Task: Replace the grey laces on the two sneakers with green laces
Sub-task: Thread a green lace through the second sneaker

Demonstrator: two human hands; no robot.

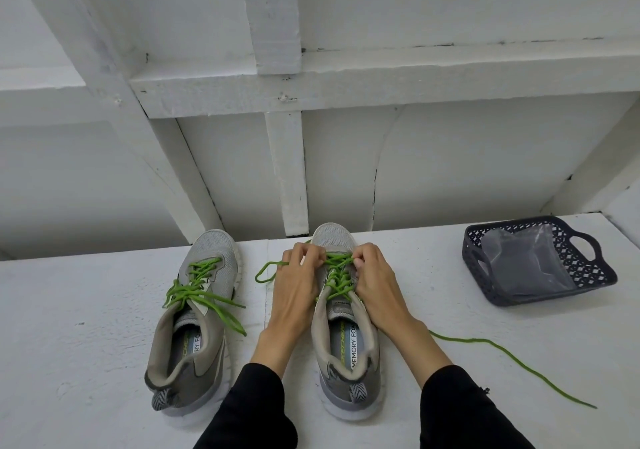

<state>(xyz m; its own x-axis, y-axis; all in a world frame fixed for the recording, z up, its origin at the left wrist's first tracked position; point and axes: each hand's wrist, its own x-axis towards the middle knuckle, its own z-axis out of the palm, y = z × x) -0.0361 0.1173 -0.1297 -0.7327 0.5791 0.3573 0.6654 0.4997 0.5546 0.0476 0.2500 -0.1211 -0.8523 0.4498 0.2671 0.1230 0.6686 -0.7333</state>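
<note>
So you've got both sneakers sitting side by side on the white bench [104, 310], toes pointing away from you toward the wall. The left shoe [194, 324] is fully laced in green, with its lace [194, 286] crossed up the front and the loose ends flopping over the right side of the shoe. The right shoe [346, 344] is the one you're on: your left hand [294, 289] sits against its left side with fingers curled in at the upper eyelets, pinching the green lace [337, 275], and a loop of it sticks out to the left of your knuckles. Your right hand [377, 286] mirrors that on the other side, fingertips bunched together and pinching the lace near the top of the lacing. One long free end runs out from under your right wrist and trails across the bench to the right. Over on the far right, well apart from the shoes, there's a dark basket [588, 275] tilted on the bench with a clear plastic bag [523, 265] in it. Can't tell what's in the bag.
</note>
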